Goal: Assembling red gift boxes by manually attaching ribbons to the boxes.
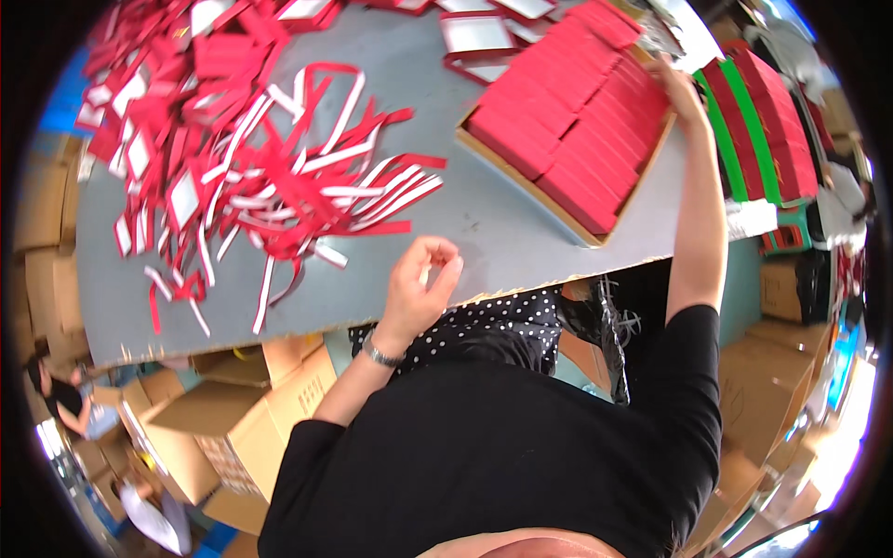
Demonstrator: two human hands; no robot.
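A shallow cardboard box (530, 198) packed with rows of red blocks, perhaps small red boxes (577, 102), sits at an angle on the grey table. My right hand (679, 91) reaches to its far right edge, the fingers curled over the rim; part of the grip is hidden. Near the table's front edge my left hand (423, 284) is held with thumb and fingers curled together in a ring, and nothing shows between them. Ahead of it to the left lies a loose heap of red and white strips (344, 186).
Red box pieces with white insides (205, 56) pile up at the far left, and more red trays (476, 35) lie beyond the box. A red stack with green bands (758, 126) stands at the right. Cardboard cartons (251, 418) stand below the table. Other people (70, 400) are in the background.
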